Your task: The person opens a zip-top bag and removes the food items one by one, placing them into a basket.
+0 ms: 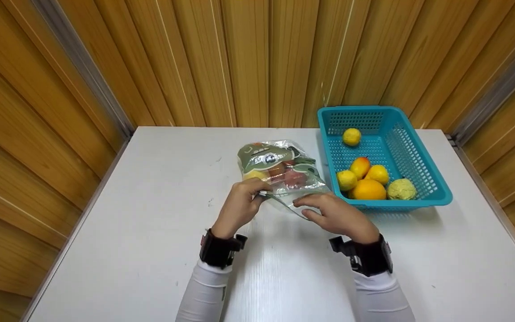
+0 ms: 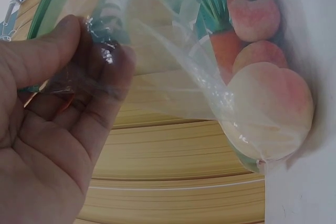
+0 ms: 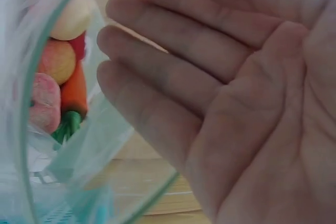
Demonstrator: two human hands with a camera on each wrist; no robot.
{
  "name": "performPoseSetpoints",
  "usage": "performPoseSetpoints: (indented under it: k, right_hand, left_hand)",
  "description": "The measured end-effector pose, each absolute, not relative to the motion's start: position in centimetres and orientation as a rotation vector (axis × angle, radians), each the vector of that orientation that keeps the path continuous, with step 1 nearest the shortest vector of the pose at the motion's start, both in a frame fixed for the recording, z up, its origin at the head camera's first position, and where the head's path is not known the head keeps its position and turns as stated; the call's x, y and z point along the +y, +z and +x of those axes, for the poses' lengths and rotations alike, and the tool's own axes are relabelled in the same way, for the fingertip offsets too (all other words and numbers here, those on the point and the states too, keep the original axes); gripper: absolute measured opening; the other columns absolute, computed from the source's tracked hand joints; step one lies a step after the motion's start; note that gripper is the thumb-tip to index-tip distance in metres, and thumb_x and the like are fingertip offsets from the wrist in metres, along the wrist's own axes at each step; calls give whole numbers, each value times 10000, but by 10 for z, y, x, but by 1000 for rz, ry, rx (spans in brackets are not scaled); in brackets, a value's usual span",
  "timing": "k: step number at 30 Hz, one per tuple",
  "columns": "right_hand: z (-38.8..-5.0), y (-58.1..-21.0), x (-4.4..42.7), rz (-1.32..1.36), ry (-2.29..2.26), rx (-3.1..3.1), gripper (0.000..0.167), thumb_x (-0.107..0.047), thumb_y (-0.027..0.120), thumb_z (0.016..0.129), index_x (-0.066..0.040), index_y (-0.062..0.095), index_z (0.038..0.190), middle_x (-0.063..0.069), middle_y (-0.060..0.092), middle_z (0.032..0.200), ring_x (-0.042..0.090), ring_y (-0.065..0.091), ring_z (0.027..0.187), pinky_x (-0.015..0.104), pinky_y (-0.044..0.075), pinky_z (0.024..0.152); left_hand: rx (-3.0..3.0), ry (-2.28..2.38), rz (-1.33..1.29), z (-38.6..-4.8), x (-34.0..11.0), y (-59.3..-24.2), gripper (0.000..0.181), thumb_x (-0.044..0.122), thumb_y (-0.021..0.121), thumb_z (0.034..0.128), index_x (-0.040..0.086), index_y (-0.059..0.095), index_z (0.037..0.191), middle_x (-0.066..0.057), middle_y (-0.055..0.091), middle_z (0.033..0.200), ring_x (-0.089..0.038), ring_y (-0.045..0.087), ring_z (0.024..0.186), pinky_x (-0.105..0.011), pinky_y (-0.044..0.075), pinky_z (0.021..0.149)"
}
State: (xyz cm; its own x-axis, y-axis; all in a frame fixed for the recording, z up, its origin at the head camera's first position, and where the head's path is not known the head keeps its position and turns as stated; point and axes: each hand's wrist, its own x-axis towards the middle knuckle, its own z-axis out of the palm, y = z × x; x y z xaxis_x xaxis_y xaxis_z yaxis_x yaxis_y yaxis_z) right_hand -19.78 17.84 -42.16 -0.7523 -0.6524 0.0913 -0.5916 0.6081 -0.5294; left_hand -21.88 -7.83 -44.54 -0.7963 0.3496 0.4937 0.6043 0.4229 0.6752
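Note:
A clear zip bag with a green print lies on the white table. Thumb and fingers of my left hand pinch the left side of its mouth. My right hand is at the right side of the mouth, fingers nearly straight and nothing in its palm. In the right wrist view, the bag's green-edged mouth gapes beside those fingers. Inside the bag, the left wrist view shows a large pale peach, a flat pink peach, a carrot with green leaves and another round reddish fruit.
Right of the bag stands a teal plastic basket. It holds an orange, a mango-like fruit, a pale green knobbly fruit and several yellow fruits, one lying apart at the back. Wood-patterned walls border the table.

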Motion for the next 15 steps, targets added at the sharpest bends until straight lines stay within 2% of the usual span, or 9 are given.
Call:
performPoseSetpoints:
  k: [10,15]
  right_hand:
    - [-207,-441,167,-1077,-701,2810,289,-51,612,992,18,682,1263,158,704,1267,344,669,1149,514,527,1000]
    - [-212,-448,164,-942,-722,2844,341,-68,612,994,-42,653,1331,171,677,1307,315,665,1014,518,546,959]
  left_hand:
    - [-2395,-1309,-835,-218,-78,-444,144,-72,725,861,45,785,920,-55,743,922,-187,695,889,-341,579,825]
    - [-2384,-1315,-842,-218,-78,-444,151,-77,718,862,46,785,919,-55,742,919,-181,688,888,-342,575,825]
